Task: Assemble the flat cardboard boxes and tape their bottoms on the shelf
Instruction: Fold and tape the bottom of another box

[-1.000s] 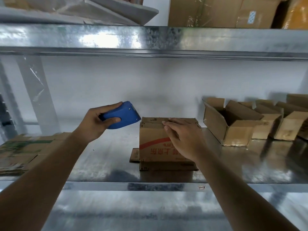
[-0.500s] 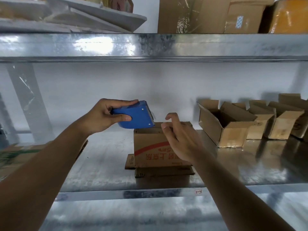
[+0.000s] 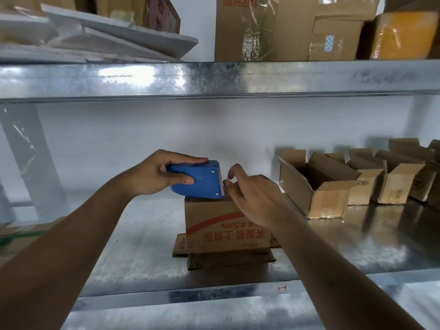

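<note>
A small cardboard box (image 3: 214,232) with red print stands upside down on the metal shelf (image 3: 142,246), its open flaps splayed underneath. My left hand (image 3: 157,173) grips a blue tape dispenser (image 3: 202,184) and holds it just above the box's upturned bottom, cutter side facing right. My right hand (image 3: 254,196) is at the dispenser's toothed edge, thumb and fingertips brought together there as if pinching the tape end; the clear tape itself is too thin to see.
Several assembled open boxes (image 3: 319,184) lie on their sides along the shelf's right. Flat cardboard (image 3: 16,236) lies at the left edge. The upper shelf (image 3: 214,77) holds large cartons and white foam sheets close overhead.
My left hand has brought the dispenser right and down over the box. My right hand has lifted off the box top and reached to the dispenser's cutter edge.
</note>
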